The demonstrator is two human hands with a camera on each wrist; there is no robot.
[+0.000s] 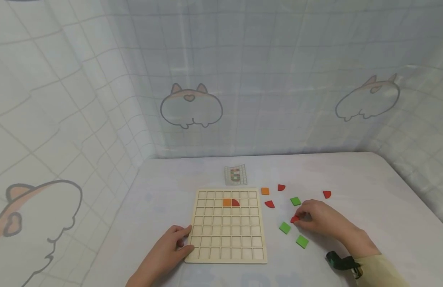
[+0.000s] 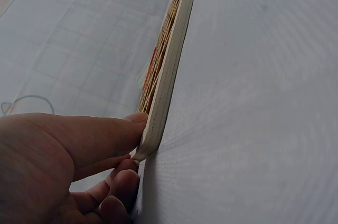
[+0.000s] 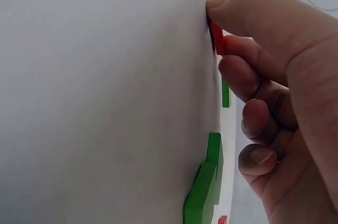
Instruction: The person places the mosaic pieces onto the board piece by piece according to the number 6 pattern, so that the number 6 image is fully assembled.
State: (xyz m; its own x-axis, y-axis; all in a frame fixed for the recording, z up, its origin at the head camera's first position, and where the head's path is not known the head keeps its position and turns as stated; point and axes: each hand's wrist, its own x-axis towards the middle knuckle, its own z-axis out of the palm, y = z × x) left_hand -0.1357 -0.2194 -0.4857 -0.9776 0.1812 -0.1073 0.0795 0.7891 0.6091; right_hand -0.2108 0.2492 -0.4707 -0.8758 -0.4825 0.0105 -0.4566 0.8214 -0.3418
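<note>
1. Left hand (image 1: pixel 169 247) holds the near-left corner of the wooden grid board (image 1: pixel 226 225): thumb on the top face, fingers curled at the edge. Left wrist view confirms that the thumb (image 2: pixel 113 131) is pressed against the board edge (image 2: pixel 169 71). Likely bracing it so it can't slide on the cloth.
2. Right hand (image 1: pixel 322 219) is down on the counter (image 1: pixel 368 187), right of the board, pinching a red piece (image 1: pixel 295 219) between thumb and forefinger. Right wrist view: the thumb tip (image 3: pixel 219 7) sits on the red piece (image 3: pixel 216 36), which looks in contact with the surface or barely off it (can't tell which).
3. Board has two cells filled in the second row: an orange square (image 1: pixel 226 202) touching a red quarter-round (image 1: pixel 236 203). The other cells look empty.
4. Loose pieces to the right of the board: orange square tile (image 1: pixel 265 191), three red quarter-rounds (image 1: pixel 269 204), three green squares (image 1: pixel 285 227). They're spread flat, all within the right hand's reach.
5. A small pattern card (image 1: pixel 236 175) lies just behind the board, probably the reference.
6. The counter is covered with pale cloth; checked curtains with cartoon-animal prints (image 1: pixel 191 105) stand behind and to the left.
</note>
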